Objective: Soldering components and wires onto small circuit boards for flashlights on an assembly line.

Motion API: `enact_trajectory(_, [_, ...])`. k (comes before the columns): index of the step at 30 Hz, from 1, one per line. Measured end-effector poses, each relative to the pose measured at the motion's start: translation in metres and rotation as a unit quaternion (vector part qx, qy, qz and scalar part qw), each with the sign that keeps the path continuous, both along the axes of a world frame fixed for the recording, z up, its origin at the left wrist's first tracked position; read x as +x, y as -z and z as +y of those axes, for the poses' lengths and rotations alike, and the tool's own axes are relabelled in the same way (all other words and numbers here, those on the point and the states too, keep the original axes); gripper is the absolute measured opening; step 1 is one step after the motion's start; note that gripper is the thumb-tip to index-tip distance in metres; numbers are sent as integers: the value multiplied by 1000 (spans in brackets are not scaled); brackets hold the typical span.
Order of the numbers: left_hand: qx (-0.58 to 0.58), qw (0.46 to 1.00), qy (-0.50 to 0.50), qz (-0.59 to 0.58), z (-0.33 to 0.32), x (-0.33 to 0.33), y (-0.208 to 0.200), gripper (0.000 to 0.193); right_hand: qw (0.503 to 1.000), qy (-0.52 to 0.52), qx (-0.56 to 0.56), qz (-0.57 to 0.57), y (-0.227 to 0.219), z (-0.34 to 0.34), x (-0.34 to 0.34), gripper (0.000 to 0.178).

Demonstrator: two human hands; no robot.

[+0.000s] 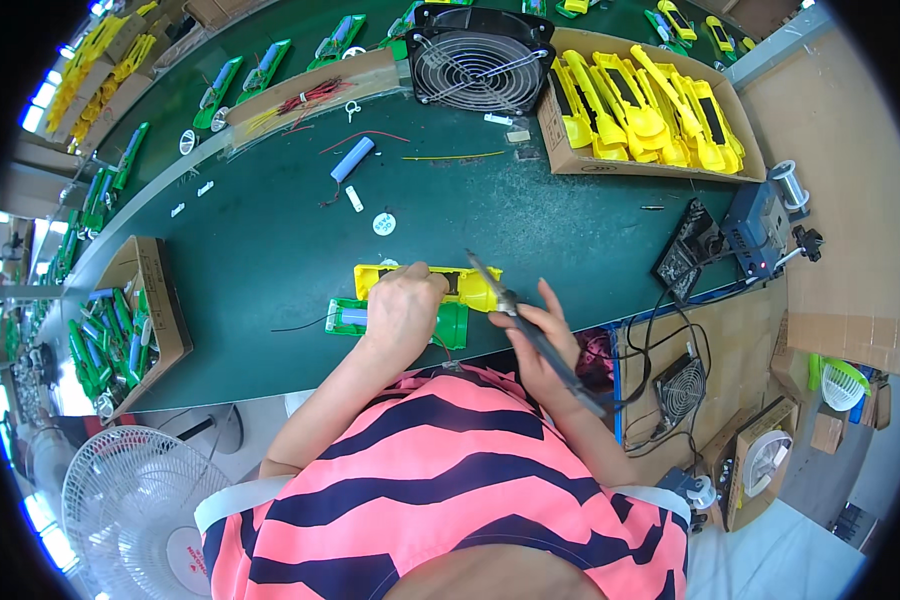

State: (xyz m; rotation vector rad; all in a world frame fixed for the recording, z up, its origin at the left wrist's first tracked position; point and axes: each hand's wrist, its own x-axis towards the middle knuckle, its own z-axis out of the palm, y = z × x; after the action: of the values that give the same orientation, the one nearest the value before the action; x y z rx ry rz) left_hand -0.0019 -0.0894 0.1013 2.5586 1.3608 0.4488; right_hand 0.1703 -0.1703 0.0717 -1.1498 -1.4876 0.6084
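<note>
My left hand (406, 308) is closed over a yellow plastic casing half (481, 290) with a dark strip along it; its fingertips are hidden beneath the knuckles. Just below lies a green casing half (453, 326) with a blue cylindrical cell in it and a thin dark wire trailing left. My right hand (547, 342) grips a soldering iron (553, 358), its tip slanting up and left past the yellow casing's right end. Whether the tip touches anything I cannot tell. Farther up the bench lie a loose blue cell (352, 160) and a white round disc (384, 224).
A carton of yellow casings (650, 170) and a black fan (482, 65) stand at the back. A carton of green casings (160, 300) sits left. At right are a soldering station (755, 230), solder spool (789, 185) and hanging black cables. Red and yellow wires (305, 102) lie behind.
</note>
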Motion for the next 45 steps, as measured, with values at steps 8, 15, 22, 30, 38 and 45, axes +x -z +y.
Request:
enact_trajectory(8, [-16, 1000, 0, 0, -1, 2, -3, 6, 980, -80, -178, -26, 15, 5, -17, 76])
enact_trajectory(15, [-9, 1000, -3, 0, -2, 1, -1, 6, 987, -90, -136, 15, 22, 7, -18, 77])
enact_trajectory(22, [-5, 1000, 0, 4, -2, 2, -1, 4, 988, -79, -131, 29, 24, 7, -19, 78])
enact_trajectory(30, [0, 1000, 7, 13, -3, 1, -2, 4, 989, -79, -125, 30, 21, 7, -21, 76])
enact_trajectory(38, [-29, 999, -4, -37, -5, -14, -36, 20, 990, -91, -102, 25, 16, 10, -20, 71])
enact_trajectory(45, [-116, 973, -43, -196, -16, -42, -23, 8, 988, -81, -130, -10, 8, 11, -17, 67])
